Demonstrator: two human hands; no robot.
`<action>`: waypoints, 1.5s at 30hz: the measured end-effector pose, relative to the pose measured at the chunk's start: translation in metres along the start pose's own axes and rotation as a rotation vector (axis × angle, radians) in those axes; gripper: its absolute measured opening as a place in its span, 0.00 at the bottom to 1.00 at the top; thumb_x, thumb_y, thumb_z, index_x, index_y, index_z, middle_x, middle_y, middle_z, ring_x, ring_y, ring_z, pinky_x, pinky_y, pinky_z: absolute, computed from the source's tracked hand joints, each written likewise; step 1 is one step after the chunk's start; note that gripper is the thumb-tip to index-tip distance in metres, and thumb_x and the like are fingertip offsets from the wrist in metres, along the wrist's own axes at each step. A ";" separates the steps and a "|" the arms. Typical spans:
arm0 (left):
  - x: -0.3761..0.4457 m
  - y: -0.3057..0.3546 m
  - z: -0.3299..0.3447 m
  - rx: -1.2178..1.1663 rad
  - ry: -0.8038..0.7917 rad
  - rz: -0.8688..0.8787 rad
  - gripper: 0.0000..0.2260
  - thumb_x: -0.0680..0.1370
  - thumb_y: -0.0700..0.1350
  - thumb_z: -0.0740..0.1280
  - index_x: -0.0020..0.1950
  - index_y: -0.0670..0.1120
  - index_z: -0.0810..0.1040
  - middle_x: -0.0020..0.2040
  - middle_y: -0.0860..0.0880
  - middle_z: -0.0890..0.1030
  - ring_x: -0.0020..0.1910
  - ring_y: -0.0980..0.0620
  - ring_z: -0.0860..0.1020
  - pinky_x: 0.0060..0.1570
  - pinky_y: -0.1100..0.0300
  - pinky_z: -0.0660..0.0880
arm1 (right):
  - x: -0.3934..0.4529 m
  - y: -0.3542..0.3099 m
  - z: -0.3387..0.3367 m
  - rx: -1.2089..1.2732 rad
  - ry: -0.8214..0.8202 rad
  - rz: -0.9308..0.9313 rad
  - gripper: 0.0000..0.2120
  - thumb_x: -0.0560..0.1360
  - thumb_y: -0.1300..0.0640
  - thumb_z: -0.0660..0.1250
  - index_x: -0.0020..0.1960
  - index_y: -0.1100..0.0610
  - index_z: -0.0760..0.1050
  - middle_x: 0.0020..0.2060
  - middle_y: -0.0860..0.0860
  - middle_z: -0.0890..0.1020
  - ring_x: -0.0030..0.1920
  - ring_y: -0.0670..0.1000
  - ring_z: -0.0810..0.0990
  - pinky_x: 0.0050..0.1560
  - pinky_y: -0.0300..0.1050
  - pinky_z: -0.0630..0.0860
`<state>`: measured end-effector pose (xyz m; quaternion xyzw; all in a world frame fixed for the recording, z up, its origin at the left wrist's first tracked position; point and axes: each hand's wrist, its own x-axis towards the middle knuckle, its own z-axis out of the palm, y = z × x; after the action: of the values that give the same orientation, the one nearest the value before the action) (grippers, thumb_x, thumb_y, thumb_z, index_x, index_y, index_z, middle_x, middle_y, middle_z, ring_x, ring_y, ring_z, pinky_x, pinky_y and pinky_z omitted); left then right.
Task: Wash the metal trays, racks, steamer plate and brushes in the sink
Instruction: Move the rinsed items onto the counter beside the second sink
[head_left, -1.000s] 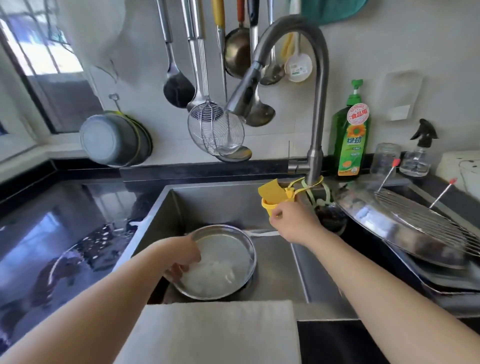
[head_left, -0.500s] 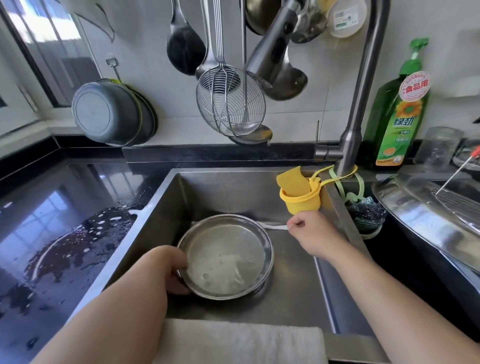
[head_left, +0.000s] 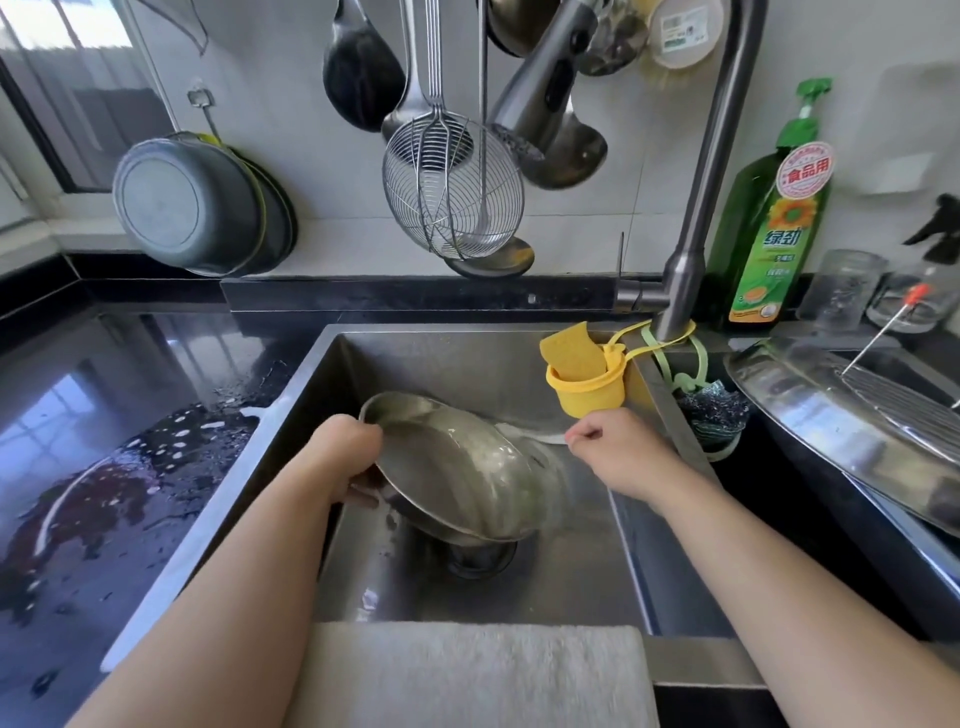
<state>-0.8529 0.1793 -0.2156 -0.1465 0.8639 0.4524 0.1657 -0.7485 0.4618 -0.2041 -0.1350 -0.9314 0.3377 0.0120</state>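
Observation:
My left hand (head_left: 345, 452) grips the near-left rim of a round metal tray (head_left: 457, 467) and holds it tilted inside the sink (head_left: 441, 364). Cloudy water runs off the tray's lower right edge above the drain (head_left: 480, 558). My right hand (head_left: 613, 447) hovers to the tray's right with curled fingers. Its fingertips pinch the end of a thin white strip (head_left: 535, 434) that lies behind the tray. On the right counter a large metal tray (head_left: 789, 410) carries a wire rack (head_left: 893, 410).
A yellow holder (head_left: 587, 389) with a sponge (head_left: 569, 353) hangs from the faucet (head_left: 691, 249), a steel scrubber (head_left: 711, 410) beside it. Dish soap (head_left: 774, 218) stands at the back right. Utensils hang overhead. The left counter (head_left: 104, 467) is wet. A towel (head_left: 467, 675) drapes the front edge.
My left hand has lifted and tilted the round tray from flat on the sink floor, spilling its water. My right hand dropped from the yellow holder to the white strip.

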 end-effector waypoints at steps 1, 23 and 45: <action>-0.002 0.003 0.001 -0.025 0.009 0.025 0.10 0.83 0.41 0.59 0.53 0.36 0.76 0.43 0.34 0.83 0.32 0.38 0.84 0.29 0.46 0.82 | 0.000 0.000 0.000 0.004 -0.005 0.012 0.13 0.79 0.57 0.62 0.53 0.63 0.81 0.50 0.59 0.84 0.54 0.63 0.80 0.56 0.61 0.79; -0.064 0.039 -0.015 0.486 0.744 0.602 0.07 0.79 0.42 0.64 0.57 0.45 0.73 0.34 0.47 0.67 0.37 0.40 0.68 0.33 0.56 0.58 | 0.068 -0.047 0.052 -0.685 -0.406 0.098 0.12 0.78 0.65 0.68 0.61 0.65 0.80 0.52 0.59 0.85 0.51 0.58 0.86 0.52 0.49 0.82; -0.042 0.020 -0.023 0.325 0.845 0.682 0.26 0.76 0.31 0.62 0.69 0.52 0.79 0.63 0.46 0.77 0.56 0.39 0.75 0.40 0.50 0.65 | 0.114 -0.075 0.083 -0.415 0.032 -0.160 0.05 0.75 0.53 0.74 0.45 0.54 0.86 0.52 0.55 0.82 0.58 0.59 0.77 0.55 0.48 0.77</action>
<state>-0.8266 0.1756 -0.1712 -0.0004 0.9121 0.2437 -0.3296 -0.8857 0.3836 -0.2287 -0.0656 -0.9884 0.1346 0.0255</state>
